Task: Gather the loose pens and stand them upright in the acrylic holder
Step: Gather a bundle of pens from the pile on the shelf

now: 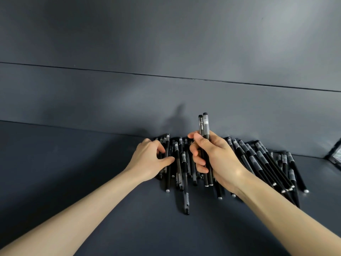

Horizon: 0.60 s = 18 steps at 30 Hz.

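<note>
The loose pens point(258, 159), black with clear caps, lay in a heap along the far edge of the dark table point(73, 163), against the foot of the grey back wall point(110, 97). The heap ran from about the middle of that edge toward the far right corner, and most barrels pointed roughly from the far edge toward the near one. One pen point(186, 200) stuck out of the heap toward the near edge, farther than the others.

The right hand point(212, 157) was above the middle of the heap, its fingers wrapped round two pens point(204, 130) held side by side and nearly upright, capped ends up and lower ends just above the heap. The left hand point(149, 159) lay on the left end of the heap, its fingers curled over a few of the loose pens and its thumb stretched against them from the near side.

At the far right corner a dark-framed object point(335, 154) was cut off by the picture's edge; I could not tell what it was.
</note>
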{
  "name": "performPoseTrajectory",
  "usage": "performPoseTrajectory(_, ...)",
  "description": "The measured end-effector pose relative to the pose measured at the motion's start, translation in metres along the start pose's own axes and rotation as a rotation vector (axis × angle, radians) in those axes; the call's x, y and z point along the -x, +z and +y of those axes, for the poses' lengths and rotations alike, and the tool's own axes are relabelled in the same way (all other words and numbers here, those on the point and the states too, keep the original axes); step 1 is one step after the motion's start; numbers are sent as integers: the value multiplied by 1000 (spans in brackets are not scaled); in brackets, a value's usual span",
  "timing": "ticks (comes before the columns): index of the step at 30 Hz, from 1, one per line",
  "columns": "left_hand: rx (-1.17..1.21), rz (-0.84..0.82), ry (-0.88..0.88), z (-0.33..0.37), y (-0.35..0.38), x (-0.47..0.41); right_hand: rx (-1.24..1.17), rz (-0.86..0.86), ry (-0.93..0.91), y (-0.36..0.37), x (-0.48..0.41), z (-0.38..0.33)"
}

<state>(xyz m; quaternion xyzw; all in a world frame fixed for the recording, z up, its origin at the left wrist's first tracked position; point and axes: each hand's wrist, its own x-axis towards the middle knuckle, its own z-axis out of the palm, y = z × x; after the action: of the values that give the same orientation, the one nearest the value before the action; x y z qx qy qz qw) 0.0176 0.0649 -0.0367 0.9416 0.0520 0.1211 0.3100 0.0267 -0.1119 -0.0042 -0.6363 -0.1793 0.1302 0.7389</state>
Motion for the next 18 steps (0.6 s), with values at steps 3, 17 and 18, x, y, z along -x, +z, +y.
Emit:
performPoseTrajectory(3, 28, 10, 1, -1, -5, 1, 9, 7, 7, 0, 1, 1)
performPoseTrajectory(17, -242, -148, 72, 1, -6, 6, 10, 19, 9, -2, 2, 2)
performPoseTrajectory(18, -260, -157, 63, 3, -6, 6, 13, 20, 6, -2, 2, 1)
